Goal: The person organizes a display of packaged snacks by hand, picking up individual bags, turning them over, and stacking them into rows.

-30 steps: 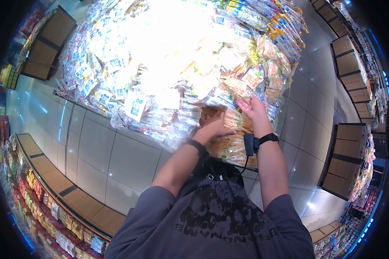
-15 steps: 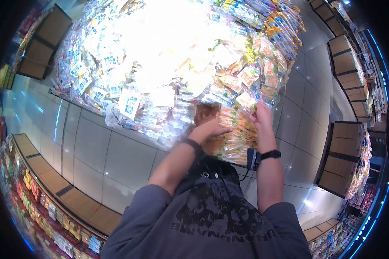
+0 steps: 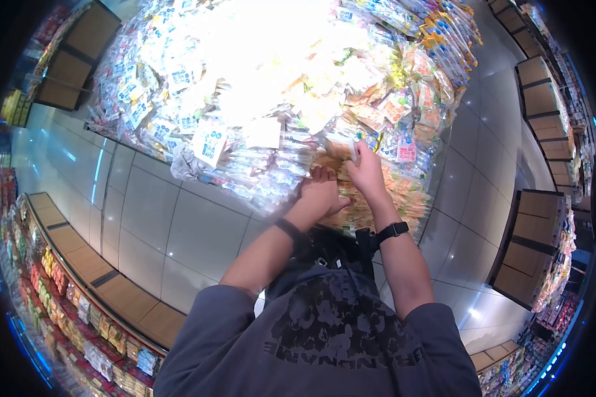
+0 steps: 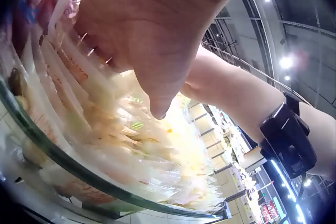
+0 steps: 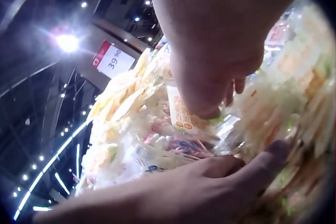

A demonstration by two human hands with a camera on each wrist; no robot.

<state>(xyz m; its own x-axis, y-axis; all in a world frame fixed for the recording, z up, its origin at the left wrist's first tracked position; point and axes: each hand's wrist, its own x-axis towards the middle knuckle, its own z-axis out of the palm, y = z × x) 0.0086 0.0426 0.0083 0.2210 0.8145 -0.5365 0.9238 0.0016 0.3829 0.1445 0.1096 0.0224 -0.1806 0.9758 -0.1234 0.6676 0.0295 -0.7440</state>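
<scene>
My right hand [image 3: 367, 171] pinches a clear snack packet with an orange-printed label [image 5: 181, 111], near the front of a heaped display. Left of it, my left hand [image 3: 321, 193] presses against the upright packets [image 4: 68, 77], fingers forward and thumb stretched out to the side. Those fingertips are partly hidden among the wrappers in the left wrist view. Tightly packed orange-and-white packets [image 3: 394, 198] stand in rows around both hands. In the right wrist view the left thumb and forefinger lie just below the right hand.
Blue-printed white packets [image 3: 208, 147] cover the display's left side; its middle is washed out by glare. A clear rim [image 4: 68, 163] runs along its front edge. A price sign [image 5: 113, 61] stands behind. Tiled floor [image 3: 205, 231] and stocked shelves [image 3: 99, 291] surround the display.
The right hand picked up a packet at the right and carried it leftward, close to the left hand. The left hand stays at the front rows, its fingers now more visible.
</scene>
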